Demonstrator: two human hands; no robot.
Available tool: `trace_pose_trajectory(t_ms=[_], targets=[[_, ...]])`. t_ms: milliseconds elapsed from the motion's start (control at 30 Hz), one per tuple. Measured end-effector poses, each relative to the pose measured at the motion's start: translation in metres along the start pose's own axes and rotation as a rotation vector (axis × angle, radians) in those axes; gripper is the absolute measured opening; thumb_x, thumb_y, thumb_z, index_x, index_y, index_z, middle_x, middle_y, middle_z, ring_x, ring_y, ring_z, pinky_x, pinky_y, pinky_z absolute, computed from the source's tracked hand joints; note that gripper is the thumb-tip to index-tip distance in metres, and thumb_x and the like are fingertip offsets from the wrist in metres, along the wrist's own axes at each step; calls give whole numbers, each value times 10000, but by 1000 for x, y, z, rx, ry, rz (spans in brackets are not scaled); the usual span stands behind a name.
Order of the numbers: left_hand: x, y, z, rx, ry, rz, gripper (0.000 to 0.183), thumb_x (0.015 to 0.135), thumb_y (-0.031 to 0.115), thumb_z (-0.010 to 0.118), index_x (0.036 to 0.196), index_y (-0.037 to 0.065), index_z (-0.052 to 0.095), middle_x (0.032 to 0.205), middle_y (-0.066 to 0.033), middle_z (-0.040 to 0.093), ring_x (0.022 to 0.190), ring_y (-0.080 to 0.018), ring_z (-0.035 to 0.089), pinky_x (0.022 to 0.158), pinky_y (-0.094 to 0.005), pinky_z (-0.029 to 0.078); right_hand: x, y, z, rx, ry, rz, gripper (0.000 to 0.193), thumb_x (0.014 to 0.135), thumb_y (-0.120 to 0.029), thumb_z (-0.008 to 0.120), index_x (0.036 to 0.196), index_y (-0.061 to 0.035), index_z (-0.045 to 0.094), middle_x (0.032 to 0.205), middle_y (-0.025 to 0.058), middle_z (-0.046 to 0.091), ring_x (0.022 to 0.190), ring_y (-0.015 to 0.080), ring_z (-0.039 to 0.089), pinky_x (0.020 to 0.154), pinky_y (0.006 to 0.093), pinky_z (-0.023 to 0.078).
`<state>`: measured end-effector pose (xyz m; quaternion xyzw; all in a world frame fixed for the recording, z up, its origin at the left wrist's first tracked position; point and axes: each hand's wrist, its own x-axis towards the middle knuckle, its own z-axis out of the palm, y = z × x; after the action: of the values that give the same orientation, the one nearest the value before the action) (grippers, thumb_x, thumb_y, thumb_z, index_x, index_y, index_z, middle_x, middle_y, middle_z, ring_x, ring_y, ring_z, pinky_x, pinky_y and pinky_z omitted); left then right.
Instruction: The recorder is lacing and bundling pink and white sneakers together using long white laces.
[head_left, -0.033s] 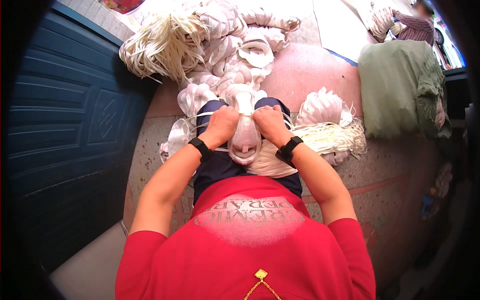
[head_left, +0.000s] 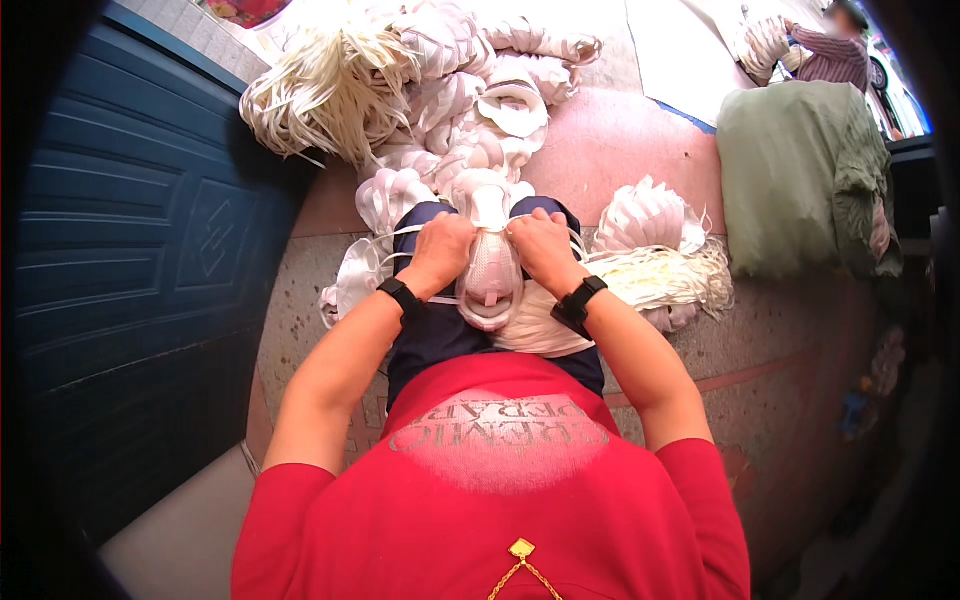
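A pale pink and white shoe upper rests between my thighs, its heel end toward me. My left hand is closed at its left side, gripping a white shoelace whose loose length loops out to the left. Opposite it, my right hand is closed on the lace at the upper's right edge. Both fists sit level, close to the upper. The fingertips are partly hidden by the hands. Beyond the upper lies a heap of similar uppers. A hank of cream laces lies right of my right hand.
A large bundle of cream laces tops the heap at far left. Stacked uppers stand at right, before a green cloth-covered bulk. A dark blue panelled door borders the left. Another person works at far right.
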<state>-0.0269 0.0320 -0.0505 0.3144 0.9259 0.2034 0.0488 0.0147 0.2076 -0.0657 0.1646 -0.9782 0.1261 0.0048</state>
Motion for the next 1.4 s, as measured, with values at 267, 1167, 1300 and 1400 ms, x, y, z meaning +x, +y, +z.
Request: trace_pose_trajectory(t_ms=[267, 1167, 1300, 1400], targets=[[-27, 24, -7, 199, 113, -95, 224, 700, 274, 623, 742, 56, 598, 771, -84, 595, 792, -240, 492, 655, -387, 365, -12, -13, -16, -75, 20, 160, 230, 708, -313, 600, 706, -83, 600, 765, 59, 542, 811, 215, 482, 682, 380, 333], [33, 21, 3, 154, 86, 255, 44, 654, 70, 545, 685, 40, 538, 706, -104, 564, 791, -278, 525, 616, -367, 451, -18, 0, 5, 547, 248, 128, 179, 722, -112, 527, 883, -63, 591, 771, 112, 561, 797, 287, 518, 677, 398, 397], [35, 13, -6, -160, 136, -2, 132, 671, 56, 597, 650, 13, 474, 656, -131, 530, 656, -279, 512, 590, -344, 438, -8, -6, -8, -10, 165, -72, 130, 698, -140, 508, 778, -90, 598, 748, 47, 524, 801, 193, 499, 662, 328, 348], [41, 10, -13, -484, 2, -248, 120, 714, 69, 624, 701, 1, 525, 673, -80, 557, 606, -168, 516, 594, -264, 431, 3, -4, -13, -177, 118, -210, 96, 688, -138, 509, 715, -83, 583, 753, 40, 524, 810, 194, 490, 678, 326, 347]])
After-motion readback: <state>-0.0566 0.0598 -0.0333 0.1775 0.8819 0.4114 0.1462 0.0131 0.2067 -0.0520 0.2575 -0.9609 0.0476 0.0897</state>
